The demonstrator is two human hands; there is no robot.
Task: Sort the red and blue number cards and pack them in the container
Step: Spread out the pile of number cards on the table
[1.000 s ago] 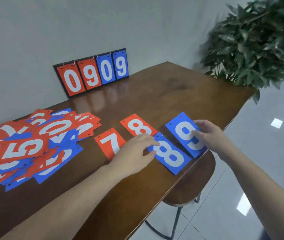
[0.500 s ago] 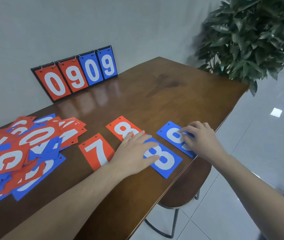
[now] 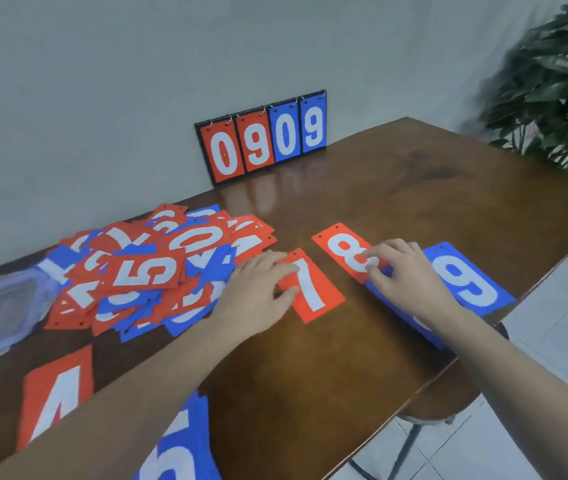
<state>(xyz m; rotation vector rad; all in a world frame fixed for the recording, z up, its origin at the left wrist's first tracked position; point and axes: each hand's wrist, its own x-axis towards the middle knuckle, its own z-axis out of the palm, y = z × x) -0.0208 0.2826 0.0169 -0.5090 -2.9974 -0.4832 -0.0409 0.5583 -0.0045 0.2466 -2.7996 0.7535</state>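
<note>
left hand [image 3: 258, 292] flat, fingers on red 7 [image 3: 313, 289] | right hand [image 3: 407, 275] – fingertips curled, pressing red 8 [image 3: 341, 251] (over a blue card [image 3: 400, 313]) | blue 9 [image 3: 469, 278] beside – worktop [image 3: 345, 358]

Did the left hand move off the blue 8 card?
Yes. The left hand slid left along the table: it lay on the blue 8 card before and now rests on the red 7 card, nearer the card pile.

A glossy brown wooden table [image 3: 379, 209] meets a plain grey wall [image 3: 102, 81]; leafy plant [image 3: 559, 84] at two o'clock, pale tiled floor [image 3: 559, 323] at four.
</note>
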